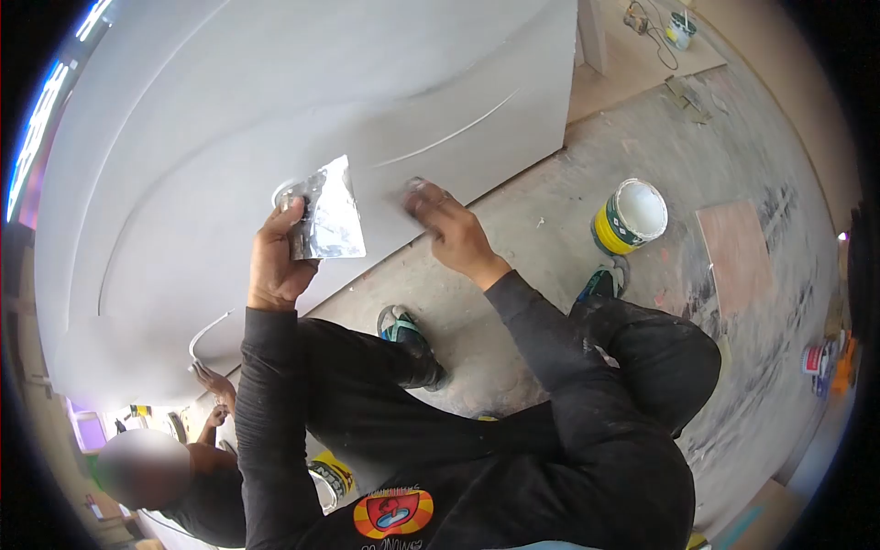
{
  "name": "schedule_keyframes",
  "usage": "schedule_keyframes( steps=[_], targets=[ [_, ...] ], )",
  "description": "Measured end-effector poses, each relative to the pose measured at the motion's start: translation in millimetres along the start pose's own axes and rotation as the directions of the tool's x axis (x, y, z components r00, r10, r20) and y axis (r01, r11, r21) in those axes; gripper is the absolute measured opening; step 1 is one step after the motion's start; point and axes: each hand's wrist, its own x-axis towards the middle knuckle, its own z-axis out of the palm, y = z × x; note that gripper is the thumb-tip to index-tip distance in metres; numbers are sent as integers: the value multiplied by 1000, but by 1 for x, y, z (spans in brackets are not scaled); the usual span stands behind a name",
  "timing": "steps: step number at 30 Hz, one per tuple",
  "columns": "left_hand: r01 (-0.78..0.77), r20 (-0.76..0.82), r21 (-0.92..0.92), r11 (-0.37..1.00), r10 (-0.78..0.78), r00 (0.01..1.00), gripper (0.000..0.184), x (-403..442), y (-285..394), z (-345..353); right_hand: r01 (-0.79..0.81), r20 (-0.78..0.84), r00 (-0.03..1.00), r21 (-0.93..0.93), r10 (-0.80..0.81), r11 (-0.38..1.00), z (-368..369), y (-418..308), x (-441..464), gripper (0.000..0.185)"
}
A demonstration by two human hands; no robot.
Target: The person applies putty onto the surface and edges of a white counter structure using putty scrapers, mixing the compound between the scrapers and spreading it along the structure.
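Far left edge: bright strip lights (38,137). Lower left, co-worker's hand (216,387) is up at the big grey panel (211,156), near a white curved strip (207,335); can't tell if it's gripping that. Panel runs from the left side across to upper center, faint curved lines on its face.

Left hand (278,257) grasps the metal plate (332,215), thumb on the near face, white smears on the metal. Plate is tilted slightly, in front of the panel; can't tell if it touches.

Below, partly behind the black sleeve, a yellow-and-black bucket (335,472). Next, a sandalled foot (400,328) on the stained floor (513,321), near the panel's lower edge.

Right hand (454,229) is just right of the plate, clear of it, fingers curled and motion-blurred; can't tell if it holds anything. White streak (449,136) on the panel above it.

Further right: yellow-and-green bucket (630,217), white inside, on the floor, other sandalled foot (605,278) just beside it. Up top, corded tool (635,16) and another bucket (680,31). Then a flat pinkish board (736,257) on the floor. Far right, small red-and-white tub (812,359) beside something orange (844,367).
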Motion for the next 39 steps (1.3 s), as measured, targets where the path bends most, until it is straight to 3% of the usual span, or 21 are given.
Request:
schedule_keyframes(
  steps=[1,2,4,5,7,8,9,11,14,19,22,23,24,25,28,29,31,35,39],
  targets=[
    [-17,21,-35,999,17,1000,27,3,1,5,-247,-21,968,96,250,964,-1,9,-5,36],
    [-2,-30,-51,999,0,1000,26,5,0,11,-248,-28,967,94,252,964,-4,20,-10,36],
    [-24,-32,14,1000,24,999,26,19,-6,10,-570,-93,782,293,616,768,-13,29,-7,33],
    [-45,-45,79,996,49,998,26,20,-7,5,-574,-76,781,304,620,760,-17,31,-9,33],
    [-77,-35,164,983,84,996,25,29,-11,9,-497,36,860,288,509,819,-40,15,14,34],
    [-84,-40,177,981,93,995,24,32,-13,15,-376,48,926,226,376,898,-44,12,22,36],
    [-92,-43,192,977,102,994,24,34,-15,21,-377,51,925,234,376,896,-47,10,30,36],
    [-101,-42,234,967,114,993,25,37,-18,28,-31,114,993,26,28,999,-54,7,46,42],
    [-129,3,332,934,136,991,28,44,-24,25,40,92,995,-93,-31,995,-50,-9,65,53],
    [-172,84,451,876,150,985,28,48,-35,31,66,88,995,-147,-54,987,-24,-19,57,52],
    [-307,65,654,691,353,933,29,50,-31,23,132,161,980,-103,-115,986,-22,-13,42,49],
    [-328,25,636,698,407,913,29,48,-25,25,166,223,963,-51,-150,985,-23,-7,35,47],
    [-351,-31,521,778,429,903,29,45,-16,30,138,314,942,-29,-122,990,-28,15,29,48],
    [-375,-92,396,838,443,892,29,42,-11,32,-12,239,971,-34,20,999,-31,51,17,48],
    [-315,-16,490,813,369,929,31,26,-18,24,-372,-108,921,34,373,928,-69,152,8,48],
    [-269,8,626,732,339,941,30,20,-21,20,-322,-186,937,-124,297,939,-94,174,21,46],
    [-238,74,769,593,288,955,29,9,-17,32,-361,-276,913,-200,301,911,-135,215,49,42],
    [-230,57,671,705,261,964,28,10,-21,24,-358,-333,910,-336,246,871,-194,242,108,39],
    [-147,15,698,700,191,981,29,5,-14,20,-149,-286,958,-472,9,869,-221,264,142,43]
  ],
)
